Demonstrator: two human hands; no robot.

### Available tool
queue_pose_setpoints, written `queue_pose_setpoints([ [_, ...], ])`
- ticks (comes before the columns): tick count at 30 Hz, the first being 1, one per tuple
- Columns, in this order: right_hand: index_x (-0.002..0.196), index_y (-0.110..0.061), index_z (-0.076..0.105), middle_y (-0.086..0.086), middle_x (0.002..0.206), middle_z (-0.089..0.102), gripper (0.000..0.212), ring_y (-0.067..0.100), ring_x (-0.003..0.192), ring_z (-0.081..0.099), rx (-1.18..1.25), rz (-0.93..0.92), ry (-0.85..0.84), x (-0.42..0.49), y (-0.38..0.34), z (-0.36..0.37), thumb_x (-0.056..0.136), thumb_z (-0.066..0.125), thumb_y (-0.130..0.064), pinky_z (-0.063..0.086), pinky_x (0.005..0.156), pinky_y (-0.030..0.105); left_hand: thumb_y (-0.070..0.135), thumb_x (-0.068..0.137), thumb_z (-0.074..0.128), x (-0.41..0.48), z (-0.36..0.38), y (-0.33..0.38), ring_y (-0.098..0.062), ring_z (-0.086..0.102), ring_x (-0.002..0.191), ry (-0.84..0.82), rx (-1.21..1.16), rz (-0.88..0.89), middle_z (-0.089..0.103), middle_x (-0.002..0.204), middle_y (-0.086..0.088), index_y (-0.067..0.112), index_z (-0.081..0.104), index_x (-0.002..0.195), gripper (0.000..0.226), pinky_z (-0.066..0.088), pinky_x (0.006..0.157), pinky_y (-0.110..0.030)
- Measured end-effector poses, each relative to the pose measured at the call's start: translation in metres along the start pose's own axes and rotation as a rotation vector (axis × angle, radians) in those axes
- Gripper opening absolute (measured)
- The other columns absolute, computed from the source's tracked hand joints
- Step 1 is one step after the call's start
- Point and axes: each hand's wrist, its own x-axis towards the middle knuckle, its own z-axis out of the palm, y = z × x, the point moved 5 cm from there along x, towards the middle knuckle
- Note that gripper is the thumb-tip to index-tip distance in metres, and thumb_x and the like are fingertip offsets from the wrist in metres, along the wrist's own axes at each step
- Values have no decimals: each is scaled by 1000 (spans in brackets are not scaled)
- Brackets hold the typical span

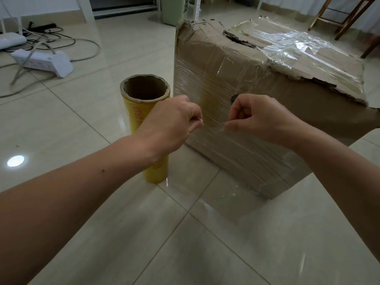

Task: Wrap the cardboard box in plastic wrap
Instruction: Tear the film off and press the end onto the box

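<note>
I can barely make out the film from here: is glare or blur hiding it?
Head view: focus is sharp; one lamp reflection glares on the floor tiles; the plastic wrap reads only as faint streaks between left hand and right hand, against the cardboard box.

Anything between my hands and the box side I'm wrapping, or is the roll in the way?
Nothing visible does. The left hand and right hand pinch the plastic wrap just in front of the cardboard box, at its near side. The roll stands upright to the left of the box, beside the path, not in it.
</note>
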Motion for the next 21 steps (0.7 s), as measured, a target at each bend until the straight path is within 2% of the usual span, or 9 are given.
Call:
queue_pose_setpoints([
  [2, 85, -27, 60, -10, 63, 56, 21, -6, 50, 49, 0, -18, -33, -1, -3, 4, 74, 77, -34, 36, 48, 5, 25, 89, 62, 0, 0, 2, -18, 58, 84, -6, -5, 8, 61, 94, -4, 16, 72, 99, 17, 49, 74, -32],
  [5, 92, -30, 61, -11, 67, 54, 26, 0, 60, 50, -117, -29, -100, -3, -5, 11, 73, 76, -38, 36, 54, 7, 25, 89, 63, -2, -2, 2, -18, 58, 82, -17, -8, 22, 61, 93, -4, 17, 73, 98, 16, 49, 73, -34],
  [7, 84, -28, 62, -13, 69, 56, 17, 1, 64, 51, -163, -33, -96, -4, -4, 10, 75, 75, -35, 36, 57, 8, 25, 88, 63, -4, -4, 0, -16, 57, 80, -29, -3, 26, 61, 93, -2, 18, 73, 98, 16, 47, 71, -30],
  [10, 70, -27, 60, -14, 63, 55, 17, -7, 57, 51, -124, -27, -71, -6, -2, 6, 77, 75, -32, 36, 49, 3, 25, 89, 62, -7, -7, -2, -13, 55, 80, -45, 20, 45, 60, 94, 0, 19, 73, 97, 15, 43, 68, -24],
  [14, 67, -25, 58, -12, 59, 52, 21, -11, 51, 47, -92, -35, -87, -6, -4, 7, 78, 75, -30, 35, 48, 2, 27, 89, 60, -10, -12, -3, -17, 57, 84, -69, 83, 99, 59, 99, 0, 20, 72, 100, 17, 47, 69, -29],
  [18, 66, -25, 57, -12, 57, 48, 22, -10, 50, 46, -101, -44, -88, -7, -4, 7, 77, 75, -30, 35, 48, 2, 25, 82, 69, -14, -19, 1, -23, 56, 80, -10, 271, 289, 61, 89, -5, 16, 74, 86, 11, 37, 57, -28],
  [21, 68, -24, 57, -12, 60, 49, 21, -5, 53, 47, -130, -45, -81, -6, -3, 9, 78, 73, -33, 34, 47, 3, 25, 77, 73, -15, -21, 5, -26, 54, 74, -4, 369, 405, 62, 80, -6, 17, 74, 75, 8, 33, 61, -30],
])
